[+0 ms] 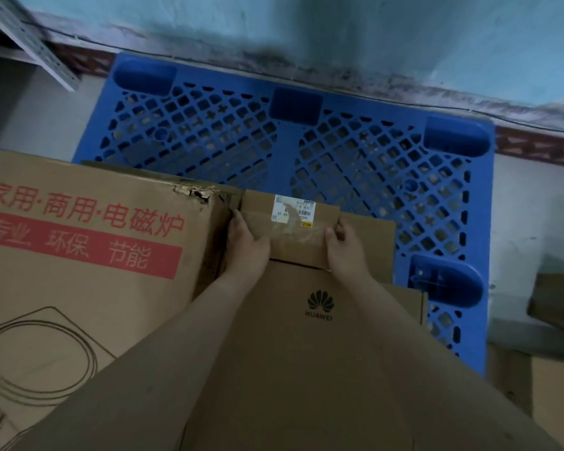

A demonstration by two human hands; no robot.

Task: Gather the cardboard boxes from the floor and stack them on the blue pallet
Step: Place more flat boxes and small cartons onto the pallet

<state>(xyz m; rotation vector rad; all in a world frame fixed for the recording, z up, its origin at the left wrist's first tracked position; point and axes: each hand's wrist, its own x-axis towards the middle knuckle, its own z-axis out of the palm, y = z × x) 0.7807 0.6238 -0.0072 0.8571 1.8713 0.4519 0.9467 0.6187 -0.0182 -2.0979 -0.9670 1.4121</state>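
both bare forearms fill the bottom of the frame, reaching forward over a brown huawei-marked box (319, 320) that lies flat just below them. left hand (246, 242) and right hand (345, 249) are clamped on opposite sides of a small cardboard box (293, 229), thumbs on top, remaining fingers wrapped over the side edges and mostly hidden. small box carries a white barcode label (294, 211) and clear tape across its top. it sits on top of the huawei-marked box at that box's far end, over the near part of the blue pallet (355, 177). large induction-cooker box (88, 249) with red chinese print and a line drawing of a cooktop stands on the left, touching the left hand's side of the small box; its top corner is torn. far half of the pallet's grid is bare. more cardboard (557, 304) lies on the floor at right, off the pallet. pallet's far edge is close against the teal wall (339, 34); a grey perforated shelf upright (36, 47) shows top left.
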